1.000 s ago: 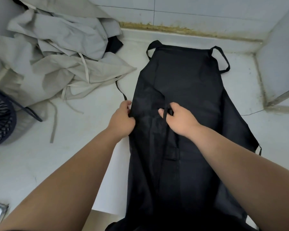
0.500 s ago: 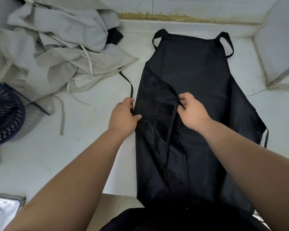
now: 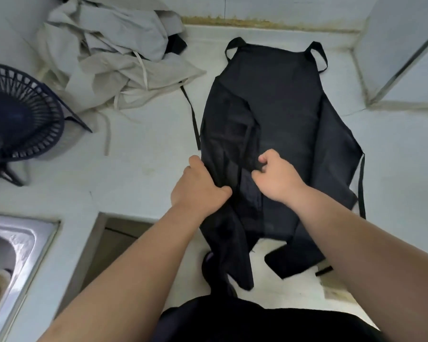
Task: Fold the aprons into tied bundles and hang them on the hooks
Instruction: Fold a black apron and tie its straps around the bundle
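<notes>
**Fig.** One black apron (image 3: 282, 114) lies flat at 12 o'clock on the worktop (image 3: 139, 174), with its hem hanging over the near edge. My left hand (image 3: 198, 188) closes its grip on the folded left edge. My right hand (image 3: 277, 176) pinches the inner fold, apparently at a tie. The cloth looks light and limp and will likely slip, so I hold it by hems and ties. Grey aprons (image 3: 124, 67) lie heaped at 10 o'clock: several, count unclear.

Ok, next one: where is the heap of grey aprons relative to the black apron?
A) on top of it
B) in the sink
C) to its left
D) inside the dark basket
C: the grey aprons lie heaped left of the black apron, outside the basket and the sink.
</notes>
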